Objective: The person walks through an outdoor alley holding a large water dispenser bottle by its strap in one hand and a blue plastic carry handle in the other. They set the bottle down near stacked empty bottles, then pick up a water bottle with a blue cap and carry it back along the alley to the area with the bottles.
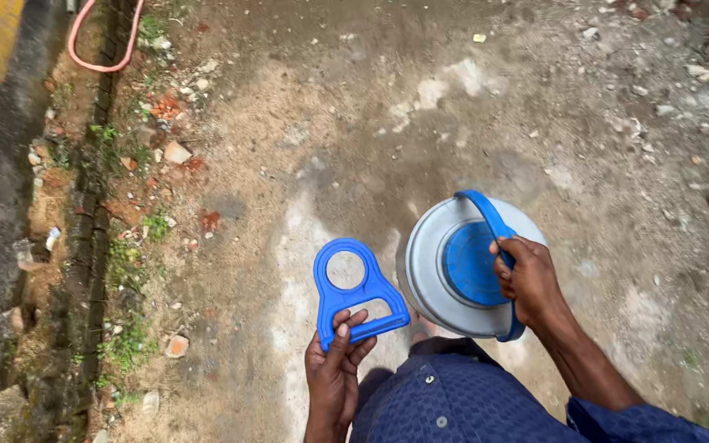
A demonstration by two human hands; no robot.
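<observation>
Left hand (334,369) had its fingers shut round the bar of a blue plastic handle (354,291), ring end up. Right hand (528,279) gripped the blue carry strap (486,215) w/ fingers closed, so the big water jug (428,271) hung above the dirt ground (354,123).

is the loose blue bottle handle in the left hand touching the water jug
Apart. The head view shows the loose blue bottle handle, held in the left hand, with a strip of bare ground between its right edge and the water jug.
</observation>
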